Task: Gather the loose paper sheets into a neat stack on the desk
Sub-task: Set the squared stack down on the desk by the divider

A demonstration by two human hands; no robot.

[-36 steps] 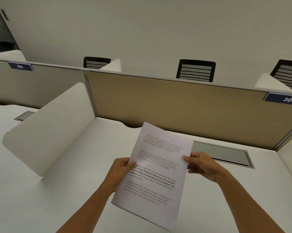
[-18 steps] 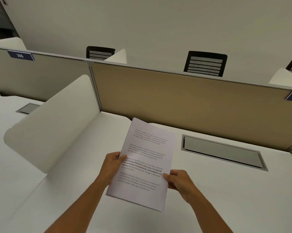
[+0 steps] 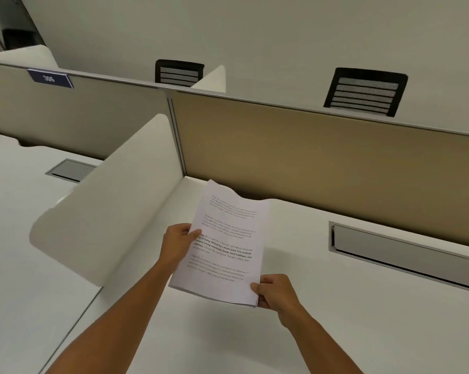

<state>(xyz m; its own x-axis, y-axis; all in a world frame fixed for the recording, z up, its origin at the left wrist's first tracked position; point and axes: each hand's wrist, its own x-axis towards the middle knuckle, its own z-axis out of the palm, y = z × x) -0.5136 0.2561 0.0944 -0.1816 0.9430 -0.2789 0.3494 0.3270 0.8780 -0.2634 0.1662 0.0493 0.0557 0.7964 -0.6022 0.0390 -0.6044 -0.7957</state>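
A thin stack of white printed paper sheets (image 3: 225, 247) is held tilted above the white desk (image 3: 349, 333), its far end curling a little. My left hand (image 3: 178, 245) grips the stack's left edge, thumb on the printed face. My right hand (image 3: 276, 291) pinches the near right corner, where the sheet edges show layered. Both forearms reach in from the bottom of the view.
A white curved side divider (image 3: 106, 211) stands left of the stack. A tan back partition (image 3: 322, 163) closes the desk's far side. A grey cable hatch (image 3: 400, 255) is set into the desk at right. Black chair backs (image 3: 364, 91) rise behind the partition.
My right hand slid from the stack's right edge down to its near right corner. The stack turned more upright in the view and shifted left toward the divider.
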